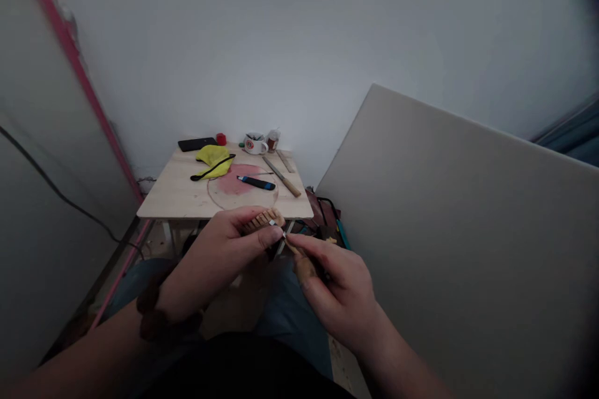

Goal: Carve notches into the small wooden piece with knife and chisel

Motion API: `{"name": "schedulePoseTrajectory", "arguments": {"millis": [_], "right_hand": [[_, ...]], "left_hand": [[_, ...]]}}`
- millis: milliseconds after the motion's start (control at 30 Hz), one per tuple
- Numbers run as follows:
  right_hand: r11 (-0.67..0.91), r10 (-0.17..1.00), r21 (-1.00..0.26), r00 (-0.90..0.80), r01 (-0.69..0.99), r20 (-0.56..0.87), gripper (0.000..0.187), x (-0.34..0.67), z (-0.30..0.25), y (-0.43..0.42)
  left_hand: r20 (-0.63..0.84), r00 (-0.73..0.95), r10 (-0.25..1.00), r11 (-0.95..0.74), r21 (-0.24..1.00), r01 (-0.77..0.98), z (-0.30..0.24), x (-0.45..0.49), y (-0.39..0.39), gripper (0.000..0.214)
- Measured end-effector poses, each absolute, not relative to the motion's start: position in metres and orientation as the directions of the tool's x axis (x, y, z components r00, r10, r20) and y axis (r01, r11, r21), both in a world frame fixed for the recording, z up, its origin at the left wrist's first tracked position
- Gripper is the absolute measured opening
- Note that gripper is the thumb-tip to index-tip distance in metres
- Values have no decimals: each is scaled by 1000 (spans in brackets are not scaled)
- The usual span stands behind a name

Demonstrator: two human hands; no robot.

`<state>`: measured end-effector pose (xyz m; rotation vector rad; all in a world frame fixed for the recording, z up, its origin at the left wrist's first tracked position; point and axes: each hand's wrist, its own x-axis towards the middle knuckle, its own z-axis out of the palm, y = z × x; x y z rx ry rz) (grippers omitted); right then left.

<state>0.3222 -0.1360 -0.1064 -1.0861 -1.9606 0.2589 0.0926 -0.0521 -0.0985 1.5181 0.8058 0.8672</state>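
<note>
Over the near edge of the table, my left hand [238, 237] is closed around a small pale wooden piece with a row of notches [266, 218], much like a comb. Its thumb lies along the near side of the piece. My right hand [337, 277] grips a slim carving tool [294, 249] with a light wooden handle. The tool's short metal tip is right by the left thumb and the end of the wood; whether it touches the wood I cannot tell. Part of the handle is hidden in the right palm.
On the table [163, 196] lie a blue-black utility knife [256, 183], a wooden-handled file [283, 177], a yellow cloth [213, 162] and a black flat device [196, 144]. A white mug [255, 146] and small jar [273, 140] stand behind. A large pale panel [449, 218] rises at right.
</note>
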Motion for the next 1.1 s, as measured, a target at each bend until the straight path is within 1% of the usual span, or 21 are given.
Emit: {"name": "schedulePoseTrajectory", "arguments": {"millis": [200, 400, 633, 833, 933, 1033, 1100], "right_hand": [[622, 750, -509, -268, 595, 604, 70, 324, -105, -137], [625, 743, -508, -250, 593, 621, 67, 324, -108, -138], [619, 739, -515, -218, 593, 638, 66, 323, -111, -138], [620, 732, -509, -207, 598, 649, 65, 321, -111, -137], [616, 735, -502, -215, 606, 643, 66, 321, -110, -135], [601, 754, -520, -214, 607, 621, 69, 320, -111, -134], [593, 763, -542, -201, 595, 615, 69, 319, -113, -133]], "left_hand": [[56, 512, 857, -78, 997, 22, -97, 94, -54, 33], [67, 511, 857, -81, 997, 5, -95, 100, -56, 32], [121, 499, 858, -128, 992, -21, -98, 107, -58, 35], [139, 510, 849, -151, 988, -18, -97, 109, -63, 38], [179, 498, 848, -202, 979, -8, -98, 110, -64, 38], [211, 481, 851, -247, 969, 11, -100, 111, -65, 43], [213, 475, 854, -240, 971, -4, -101, 112, -65, 45]]}}
